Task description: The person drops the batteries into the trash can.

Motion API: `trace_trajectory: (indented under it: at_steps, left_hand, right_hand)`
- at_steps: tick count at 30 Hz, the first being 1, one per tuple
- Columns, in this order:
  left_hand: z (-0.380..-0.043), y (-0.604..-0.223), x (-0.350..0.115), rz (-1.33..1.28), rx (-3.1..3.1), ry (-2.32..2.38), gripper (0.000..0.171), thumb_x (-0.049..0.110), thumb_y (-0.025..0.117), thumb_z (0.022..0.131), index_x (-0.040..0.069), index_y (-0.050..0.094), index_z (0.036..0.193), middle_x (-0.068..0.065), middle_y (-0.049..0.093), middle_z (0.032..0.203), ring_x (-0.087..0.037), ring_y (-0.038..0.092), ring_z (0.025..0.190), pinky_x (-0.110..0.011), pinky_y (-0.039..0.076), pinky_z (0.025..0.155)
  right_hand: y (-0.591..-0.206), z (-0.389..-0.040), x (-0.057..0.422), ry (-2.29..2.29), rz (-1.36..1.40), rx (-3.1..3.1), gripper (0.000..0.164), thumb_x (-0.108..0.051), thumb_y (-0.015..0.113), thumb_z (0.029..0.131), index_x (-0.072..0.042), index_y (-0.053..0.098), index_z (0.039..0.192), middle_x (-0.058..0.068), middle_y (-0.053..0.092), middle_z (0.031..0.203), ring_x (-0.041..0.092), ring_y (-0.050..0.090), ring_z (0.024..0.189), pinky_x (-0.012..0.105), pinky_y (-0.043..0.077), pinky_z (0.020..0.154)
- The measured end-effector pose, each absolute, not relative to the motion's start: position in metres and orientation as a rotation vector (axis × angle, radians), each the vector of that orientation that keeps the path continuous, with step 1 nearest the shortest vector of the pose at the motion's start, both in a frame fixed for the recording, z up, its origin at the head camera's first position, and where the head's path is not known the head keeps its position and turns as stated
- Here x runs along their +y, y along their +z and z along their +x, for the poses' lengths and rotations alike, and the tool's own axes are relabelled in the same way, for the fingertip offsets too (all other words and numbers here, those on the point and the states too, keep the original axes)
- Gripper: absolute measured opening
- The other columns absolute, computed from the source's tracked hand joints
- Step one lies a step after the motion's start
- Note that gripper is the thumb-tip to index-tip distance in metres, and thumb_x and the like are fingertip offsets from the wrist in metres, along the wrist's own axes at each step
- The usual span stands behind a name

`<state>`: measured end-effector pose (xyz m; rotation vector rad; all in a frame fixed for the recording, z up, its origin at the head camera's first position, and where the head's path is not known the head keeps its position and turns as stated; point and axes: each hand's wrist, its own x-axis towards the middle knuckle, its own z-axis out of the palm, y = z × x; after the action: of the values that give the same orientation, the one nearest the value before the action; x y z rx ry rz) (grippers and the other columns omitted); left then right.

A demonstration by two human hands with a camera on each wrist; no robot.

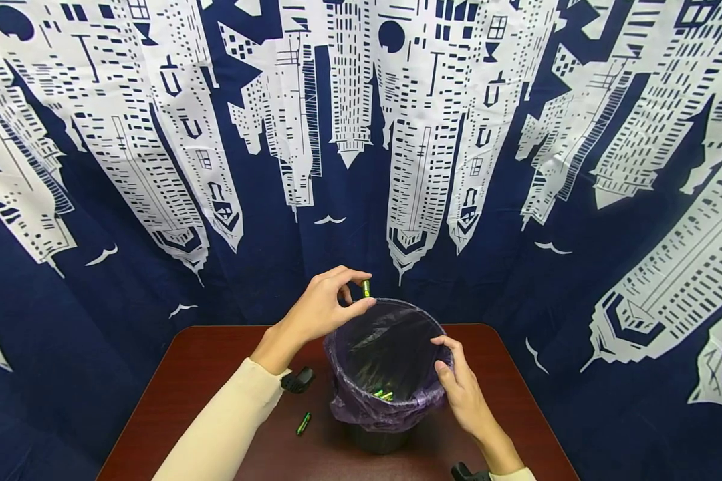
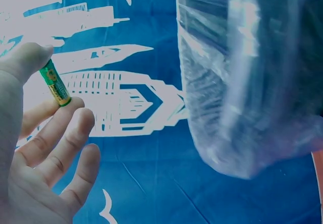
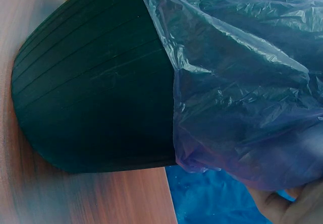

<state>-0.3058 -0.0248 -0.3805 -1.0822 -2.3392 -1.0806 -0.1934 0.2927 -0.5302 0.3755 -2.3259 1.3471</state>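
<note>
Between thumb and fingertip, my left hand pinches a small green and gold battery above the far left rim of a trash can. In the left wrist view the battery is held end to end, the other fingers loosely spread. My right hand grips the right rim of the dark trash can, thumb outside or over the edge; which cannot be told. A translucent purple trash bag lines the can and folds over its rim. Several green batteries lie inside at the bottom.
Left of the can, one or two more green batteries lie on the reddish-brown table. Behind the table hangs a navy curtain with white buildings printed on it. Dark wrist devices sit at both cuffs.
</note>
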Motion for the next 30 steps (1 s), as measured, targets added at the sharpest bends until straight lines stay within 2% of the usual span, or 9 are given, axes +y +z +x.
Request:
trace_trajectory:
  at_steps: [7,15,19,23,30]
  left_hand:
    - [-0.311,-0.367,-0.01,-1.117,-2.373,-1.041,0.051,0.034,0.092,0.103,0.013,0.078,0.147,-0.005,0.08,0.126,-0.021,0.076,0.092,-0.028,0.062,0.08]
    - [-0.314,-0.358,0.002,-1.149,-2.401,-1.012,0.052,0.034,0.09,0.105,0.013,0.077,0.15,-0.006,0.08,0.136,-0.02,0.077,0.098,-0.033,0.064,0.086]
    - [-0.314,-0.359,0.004,-1.139,-2.443,-1.03,0.057,0.036,0.091,0.103,0.015,0.074,0.154,-0.006,0.078,0.142,-0.025,0.079,0.112,-0.044,0.068,0.099]
    - [-0.313,-0.362,0.001,-1.128,-2.488,-1.042,0.063,0.038,0.092,0.102,0.016,0.071,0.158,-0.008,0.073,0.151,-0.03,0.078,0.132,-0.051,0.065,0.115]
    - [-0.313,-0.37,-0.008,-1.11,-2.527,-1.035,0.06,0.038,0.089,0.105,0.017,0.071,0.158,-0.009,0.071,0.156,-0.031,0.075,0.14,-0.052,0.062,0.121]
  right_hand:
    - [-0.53,-0.193,0.292,1.353,0.371,-2.329,0.045,-0.01,0.053,0.118,-0.014,0.052,0.162,0.018,0.062,0.165,0.008,0.059,0.144,0.015,0.043,0.118]
    - [-0.53,-0.193,0.291,1.342,0.355,-2.337,0.045,-0.012,0.052,0.118,-0.015,0.051,0.163,0.017,0.061,0.167,0.009,0.057,0.148,0.017,0.043,0.12]
    - [-0.531,-0.194,0.291,1.343,0.356,-2.335,0.045,-0.012,0.053,0.118,-0.014,0.051,0.162,0.016,0.061,0.165,0.008,0.058,0.145,0.019,0.045,0.119]
    - [-0.531,-0.194,0.291,1.344,0.351,-2.338,0.043,-0.012,0.053,0.118,-0.014,0.052,0.161,0.017,0.062,0.164,0.011,0.058,0.143,0.02,0.045,0.118]
    - [-0.53,-0.193,0.291,1.345,0.366,-2.333,0.041,-0.011,0.052,0.118,-0.012,0.052,0.159,0.02,0.063,0.158,0.019,0.062,0.131,0.024,0.05,0.111]
